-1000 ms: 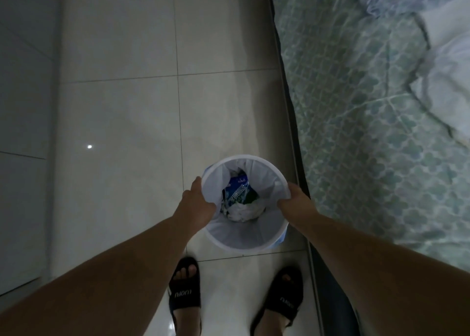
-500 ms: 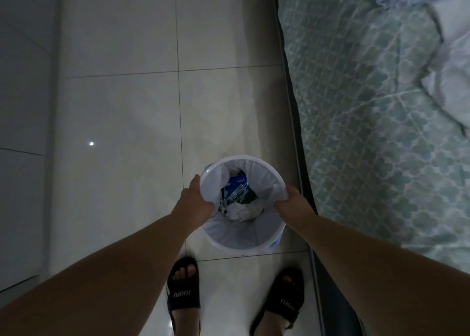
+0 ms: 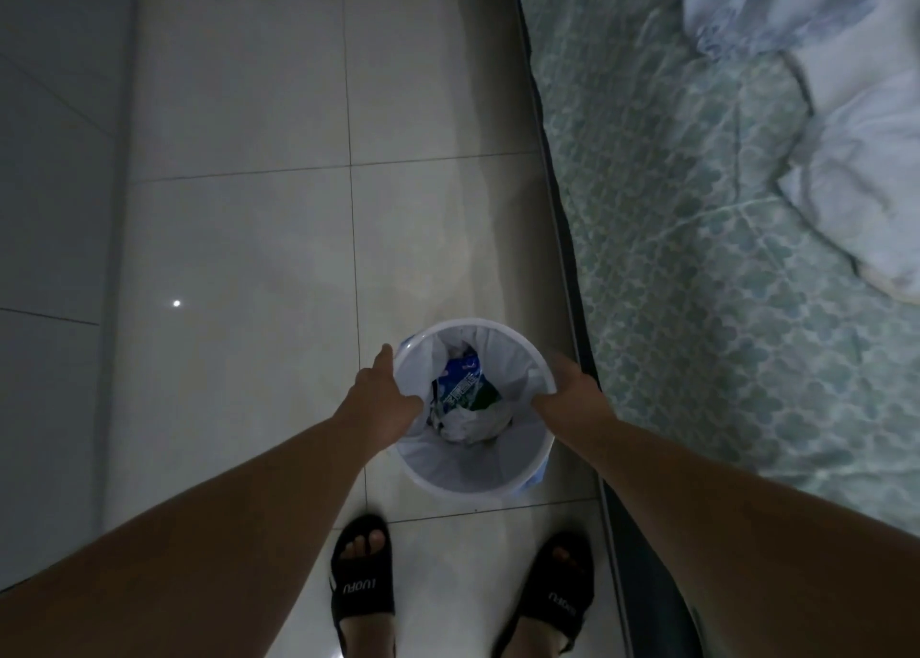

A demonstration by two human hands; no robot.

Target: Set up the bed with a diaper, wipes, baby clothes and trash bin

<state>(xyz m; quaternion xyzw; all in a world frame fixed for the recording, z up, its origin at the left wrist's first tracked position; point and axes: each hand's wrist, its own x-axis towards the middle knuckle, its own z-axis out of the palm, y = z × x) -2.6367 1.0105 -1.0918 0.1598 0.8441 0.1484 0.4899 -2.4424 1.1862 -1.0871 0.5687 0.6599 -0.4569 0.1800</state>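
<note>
Trash bin (image 3: 473,463), white with a white liner folded over its rim, stands on the tiled floor (image 3: 249,239) just beside the bed (image 3: 697,309). The left hand (image 3: 383,398) lies against the bin's left rim, fingers straight and together, thumb hooked over the edge into the liner. The right hand (image 3: 567,393) meets the bin's right rim, thumb inside; its fingers fall outside the rim and whether they clamp it cannot be told.

Judging from this, the bin is being set down or nudged into place beside the bed. To do it well, both hands should ease off evenly so the light bin stays upright, close to the bed frame yet clear of the person's feet, with the liner kept on the rim.

Inside the bin lies crumpled rubbish, including a blue packet (image 3: 460,383) whose white print is too small to read. The black slides (image 3: 361,593) below the bin read "LUOFU".
</note>
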